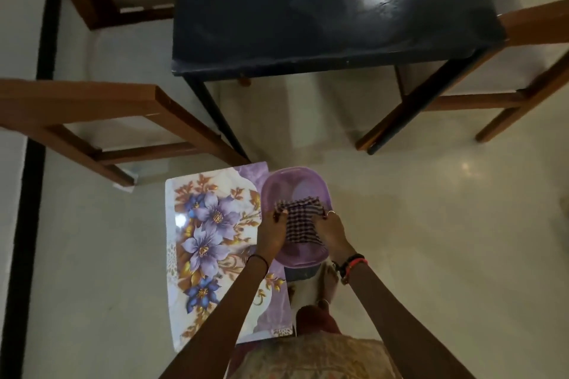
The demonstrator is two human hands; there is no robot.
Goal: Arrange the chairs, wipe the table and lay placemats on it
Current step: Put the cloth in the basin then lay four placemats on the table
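Both hands, left hand [274, 229] and right hand [331, 229], fingers clamped on checked cloth [303, 223] held between them over purple basin [295, 215]. Floral placemat [212, 243] on floor just left of fingers. Dark table [323, 15] and wooden chairs [101, 120] beyond fingers.
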